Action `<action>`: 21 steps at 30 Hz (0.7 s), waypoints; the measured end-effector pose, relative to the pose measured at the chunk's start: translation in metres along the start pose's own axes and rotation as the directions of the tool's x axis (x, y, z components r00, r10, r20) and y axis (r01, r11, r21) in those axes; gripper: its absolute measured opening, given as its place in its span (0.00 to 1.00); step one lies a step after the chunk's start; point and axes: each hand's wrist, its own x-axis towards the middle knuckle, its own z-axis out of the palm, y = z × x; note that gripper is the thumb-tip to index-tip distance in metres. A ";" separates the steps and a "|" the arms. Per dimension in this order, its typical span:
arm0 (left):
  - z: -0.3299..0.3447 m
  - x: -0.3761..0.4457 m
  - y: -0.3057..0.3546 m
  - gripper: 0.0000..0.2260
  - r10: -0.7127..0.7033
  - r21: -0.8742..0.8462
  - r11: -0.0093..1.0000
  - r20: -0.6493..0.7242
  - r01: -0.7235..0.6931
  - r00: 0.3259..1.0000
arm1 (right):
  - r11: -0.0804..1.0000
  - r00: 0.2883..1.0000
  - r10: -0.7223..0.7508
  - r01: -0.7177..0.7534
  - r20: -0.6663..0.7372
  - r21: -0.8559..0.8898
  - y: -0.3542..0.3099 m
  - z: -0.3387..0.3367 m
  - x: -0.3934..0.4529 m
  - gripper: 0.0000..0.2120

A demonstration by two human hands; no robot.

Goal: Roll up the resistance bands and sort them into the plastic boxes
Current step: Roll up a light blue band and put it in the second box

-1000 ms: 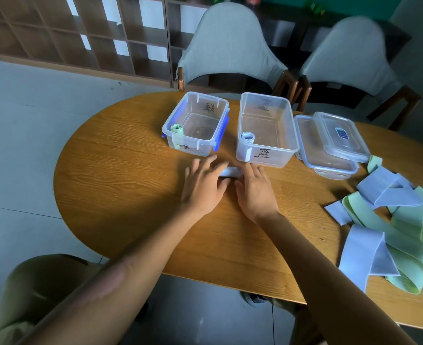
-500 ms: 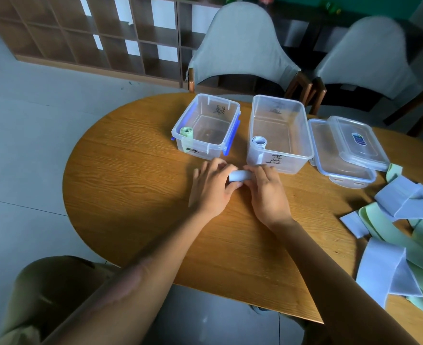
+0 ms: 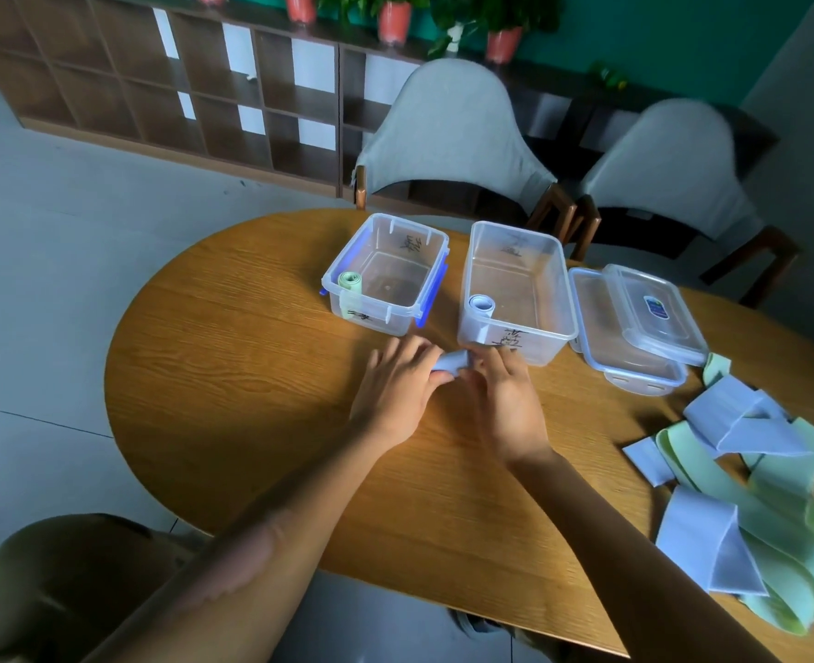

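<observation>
step: I judge I'm finishing a blue roll [image 3: 452, 363], tightened between both hands before boxing.
left hand [image 3: 397, 392]: palm down, low over the table [image 3: 251, 366], fingers curled round the roll's left end, pinching it.
right hand [image 3: 507, 399]: palm down, fingers curled onto the roll's right end; thumb hidden, so I can't tell how it sits underneath.
why held so: one hand at each end, so I reckon the coil can't spring open; kept low, just in front of the boxes, for a short lift in.
roll location: between my hands, just above or on the table, near the right box [image 3: 519, 289] front wall; I can't tell whether it touches the wood.
right box: open, one blue roll standing on end in its near-left corner [image 3: 481, 304]; likely the blue bin, so this one should go here.
left box [image 3: 385, 275]: open, blue clips, one green roll [image 3: 350, 281] in its near-left corner.
lids [image 3: 634, 323]: stacked beside the right box, out of the way.
loose bands [image 3: 749, 490]: blue and green heap at the table's right edge, well apart from my hands; most of the job is left.
arms: both forearms stretched forward, converging at the roll.
risk: letting go early could let the band uncoil.
</observation>
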 end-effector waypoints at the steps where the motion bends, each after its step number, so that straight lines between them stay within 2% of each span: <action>1: 0.000 0.000 0.000 0.14 0.004 0.011 1.000 -0.014 -0.003 1.000 | 0.999 1.000 -0.014 0.014 0.003 -0.034 -0.002 -0.004 0.002 0.14; 5: 0.002 -0.001 0.001 0.20 0.005 0.061 0.998 -0.017 -0.004 1.000 | 0.980 0.992 -0.123 0.124 0.014 -0.157 -0.005 -0.029 0.009 0.12; 8: 0.001 0.001 0.001 0.23 0.005 0.034 0.999 0.034 -0.006 0.999 | 0.970 0.989 -0.147 0.143 -0.002 -0.194 0.001 -0.055 0.025 0.11; 14: 0.002 0.000 -0.001 0.22 -0.007 0.012 1.000 0.033 0.007 0.999 | 0.939 0.982 -0.185 0.186 0.032 -0.289 0.014 -0.098 0.068 0.09; 17: 0.003 0.000 -0.001 0.22 -0.017 -0.005 1.000 0.033 0.017 0.999 | 0.924 0.982 -0.146 0.178 0.118 -0.338 0.018 -0.109 0.090 0.02; 21: 0.001 0.001 -0.001 0.22 -0.023 -0.023 0.999 0.033 0.023 0.999 | 0.931 0.982 0.000 0.069 0.189 -0.359 0.021 -0.105 0.108 0.06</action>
